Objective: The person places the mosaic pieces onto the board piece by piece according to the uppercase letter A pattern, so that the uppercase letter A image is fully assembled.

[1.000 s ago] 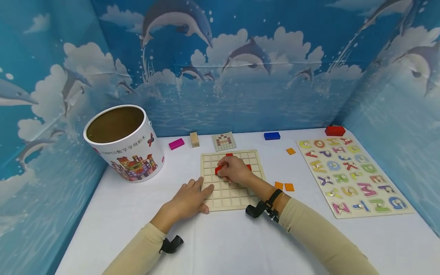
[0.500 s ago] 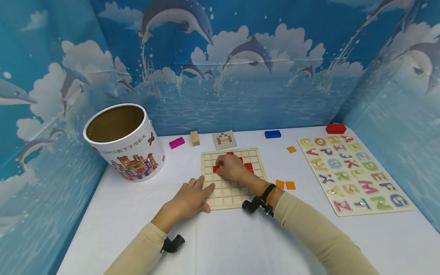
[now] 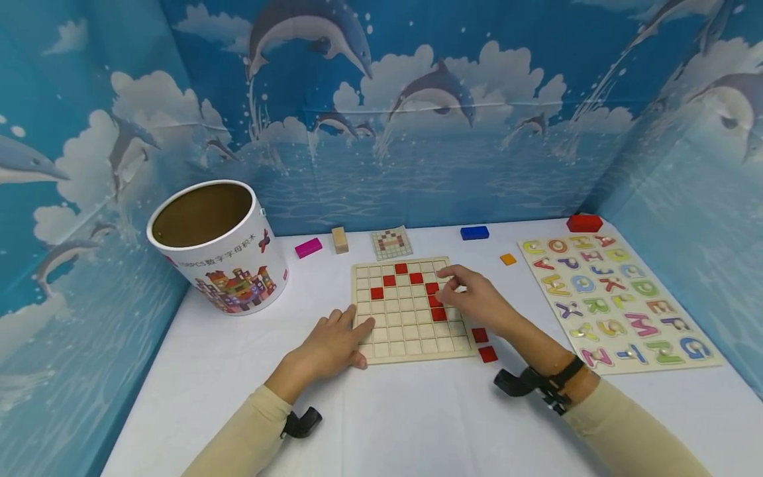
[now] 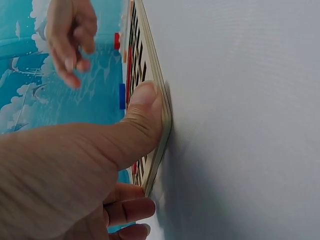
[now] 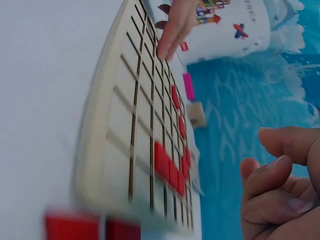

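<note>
A square wooden grid board lies on the white table with several red tiles in its cells, forming a peak and a short column on the right. At the front left corner my left hand holds the board, its thumb against the edge and other fingers along the left side. My right hand hovers over the board's right side, fingers loosely bent, with nothing between them in the right wrist view. Two loose red squares lie off the board's right edge, below the right hand.
A small pattern card lies behind the board, with a pink block, wooden block and blue block nearby. An orange tile and letter board are on the right. A white bucket stands left.
My right hand has moved right, leaving a red tile in a left cell and uncovering more tiles. The loose red squares now show where the arm was; the left hand stays put.
</note>
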`<state>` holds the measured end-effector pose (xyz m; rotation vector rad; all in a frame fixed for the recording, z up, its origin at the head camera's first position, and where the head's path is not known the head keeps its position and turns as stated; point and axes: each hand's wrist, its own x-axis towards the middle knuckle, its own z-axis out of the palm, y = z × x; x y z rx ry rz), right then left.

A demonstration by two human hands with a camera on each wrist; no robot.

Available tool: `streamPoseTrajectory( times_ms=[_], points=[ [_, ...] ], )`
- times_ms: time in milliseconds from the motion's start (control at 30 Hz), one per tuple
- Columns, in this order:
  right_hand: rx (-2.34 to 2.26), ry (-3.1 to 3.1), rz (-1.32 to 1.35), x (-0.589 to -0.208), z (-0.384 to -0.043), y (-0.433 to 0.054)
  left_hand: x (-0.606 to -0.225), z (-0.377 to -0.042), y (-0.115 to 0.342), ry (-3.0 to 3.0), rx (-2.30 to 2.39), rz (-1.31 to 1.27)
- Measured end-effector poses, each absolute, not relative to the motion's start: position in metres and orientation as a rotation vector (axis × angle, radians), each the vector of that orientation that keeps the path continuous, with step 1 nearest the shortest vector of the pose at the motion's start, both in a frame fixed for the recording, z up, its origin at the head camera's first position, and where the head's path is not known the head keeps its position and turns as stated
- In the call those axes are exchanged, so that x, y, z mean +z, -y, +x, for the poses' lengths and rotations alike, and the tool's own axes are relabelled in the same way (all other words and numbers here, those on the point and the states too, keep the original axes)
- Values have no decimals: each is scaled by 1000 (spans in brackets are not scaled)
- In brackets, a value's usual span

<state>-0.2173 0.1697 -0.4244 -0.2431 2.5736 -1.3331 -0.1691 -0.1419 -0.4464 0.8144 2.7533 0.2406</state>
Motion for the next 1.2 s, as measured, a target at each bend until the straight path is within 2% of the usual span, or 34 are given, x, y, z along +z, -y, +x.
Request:
streamPoseTrajectory(
  times_ms=[233,533,967,1200],
  points=[
    [-1231,-2595,-193,-440,-174,-230,-446,-168,143,-2746,246,781],
    [-957,-2727,-183,-465,-137,-231,-446,-168,144,-2745,219,794],
    [-964,-2761,-261,-466,-135,-233,-448,-169,143,-2743,231,795],
    [-1250,-2530,-225,-465,-141,-251,-447,-168,140,-2753,222,811]
  ],
)
